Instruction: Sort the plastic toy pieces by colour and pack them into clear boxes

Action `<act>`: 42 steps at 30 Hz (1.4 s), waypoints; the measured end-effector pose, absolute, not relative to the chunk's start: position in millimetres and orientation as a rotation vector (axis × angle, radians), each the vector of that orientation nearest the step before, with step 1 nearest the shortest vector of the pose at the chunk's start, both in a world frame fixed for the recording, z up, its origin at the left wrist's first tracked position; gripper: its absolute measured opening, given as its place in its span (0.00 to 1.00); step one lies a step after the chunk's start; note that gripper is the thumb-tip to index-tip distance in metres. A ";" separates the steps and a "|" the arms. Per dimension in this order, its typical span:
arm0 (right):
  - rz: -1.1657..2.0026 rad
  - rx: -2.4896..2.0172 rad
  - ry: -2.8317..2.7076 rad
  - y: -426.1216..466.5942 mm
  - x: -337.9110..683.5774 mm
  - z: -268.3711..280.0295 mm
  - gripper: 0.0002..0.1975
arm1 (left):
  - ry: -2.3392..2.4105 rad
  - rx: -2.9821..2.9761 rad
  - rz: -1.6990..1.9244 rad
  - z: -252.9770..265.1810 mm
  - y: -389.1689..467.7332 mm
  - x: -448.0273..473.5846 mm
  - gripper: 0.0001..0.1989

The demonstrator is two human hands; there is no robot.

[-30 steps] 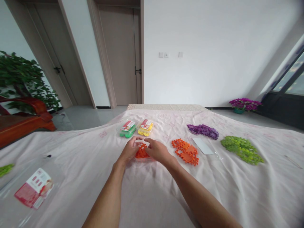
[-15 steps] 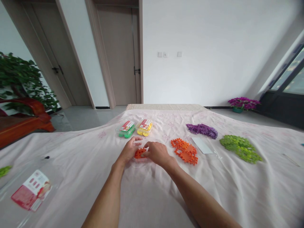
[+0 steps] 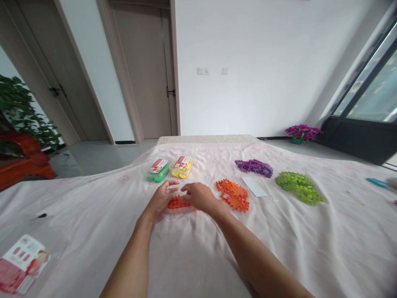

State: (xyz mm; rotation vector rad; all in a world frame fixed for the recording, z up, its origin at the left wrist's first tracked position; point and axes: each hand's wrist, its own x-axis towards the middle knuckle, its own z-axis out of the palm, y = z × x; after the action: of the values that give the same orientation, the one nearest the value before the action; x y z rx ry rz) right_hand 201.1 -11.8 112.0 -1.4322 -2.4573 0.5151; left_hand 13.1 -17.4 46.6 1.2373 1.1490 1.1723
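Note:
A small clear plastic box point(image 3: 179, 210) with orange interlocking plastic pieces point(image 3: 176, 202) in it lies on the cloth in front of me. My left hand point(image 3: 161, 196) is curved around its left side, fingers bent along the far edge. On the right side my right hand point(image 3: 198, 196) grips the box, its fingertips bent over the pieces; its thumb is partly hidden. A pile of loose orange pieces point(image 3: 235, 195) spreads just right of my right hand. Two closed clear boxes with labels stand beyond, one with green pieces point(image 3: 159, 176), one with yellow pieces point(image 3: 180, 172).
Purple pieces point(image 3: 254, 167) and light-green pieces point(image 3: 298, 187) lie in piles to the right. Between them and the orange pile is a white card point(image 3: 254, 186) in clear wrap. A large clear lid with a label point(image 3: 25, 263) lies at left. A pinkish cloth point(image 3: 186, 265) covers the surface.
My view has turned slightly right, so things sit further left in the picture. My right fingers have lifted a little off the orange pieces; both hands stay at the box.

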 end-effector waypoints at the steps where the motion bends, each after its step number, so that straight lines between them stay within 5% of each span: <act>1: 0.536 -1.433 -2.439 -7.9 208.8 117.9 0.17 | 1.142 1.257 1.182 47.0 -17.2 13.3 0.24; 8: 0.335 -1.787 -2.410 19.3 293.2 141.1 0.14 | 1.190 1.299 1.173 44.7 -12.9 13.5 0.24; 20: 0.161 -2.236 -2.186 42.0 371.6 95.4 0.23 | 1.210 1.289 1.166 44.8 -14.2 13.4 0.22; 27: 0.114 -2.199 -2.129 40.9 361.0 88.6 0.26 | 1.201 1.281 1.185 46.6 -14.7 14.8 0.22; 34: 0.177 -2.117 -1.950 47.3 369.8 89.1 0.14 | 1.187 1.279 1.176 44.7 -13.2 14.0 0.22; 42: 0.166 -1.812 -1.738 41.3 360.7 112.0 0.12 | 1.195 1.311 1.184 49.1 -14.1 16.4 0.23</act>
State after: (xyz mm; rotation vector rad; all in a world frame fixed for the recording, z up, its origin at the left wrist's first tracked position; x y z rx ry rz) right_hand 360.7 41.3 112.0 -1.8120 -1.7381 0.1664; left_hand 16.4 -14.1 49.1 1.3115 1.1954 1.1836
